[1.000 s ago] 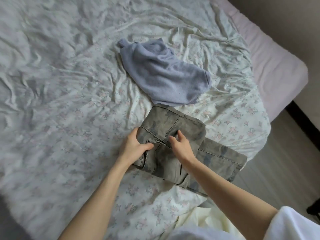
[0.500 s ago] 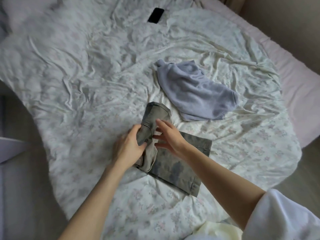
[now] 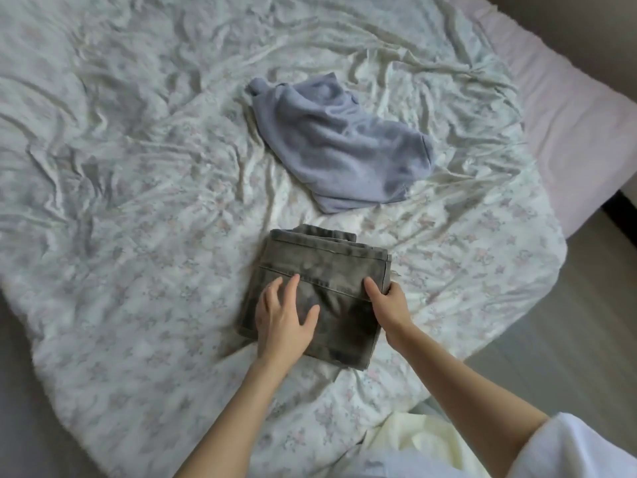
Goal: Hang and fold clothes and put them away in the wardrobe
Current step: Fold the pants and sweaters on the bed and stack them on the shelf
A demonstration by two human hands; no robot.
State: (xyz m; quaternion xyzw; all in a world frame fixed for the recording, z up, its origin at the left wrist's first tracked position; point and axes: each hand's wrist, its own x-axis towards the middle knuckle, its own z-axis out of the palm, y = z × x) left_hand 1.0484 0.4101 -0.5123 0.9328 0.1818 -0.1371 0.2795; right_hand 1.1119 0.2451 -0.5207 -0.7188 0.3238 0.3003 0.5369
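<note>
Floral quilt [image 3: 144, 305] bears folded jeans [image 3: 320, 288]; left hand [image 3: 281, 319] presses flat, right hand [image 3: 387, 305] grips their edge.

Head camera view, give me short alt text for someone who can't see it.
Two hands work a folded pair of grey jeans on a floral bedspread: the left hand presses flat on top, the right hand grips the right edge. A crumpled lavender sweater lies just beyond.

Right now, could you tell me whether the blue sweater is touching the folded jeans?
No, the blue sweater lies apart from the folded jeans, with a strip of bedsheet between them.
</note>
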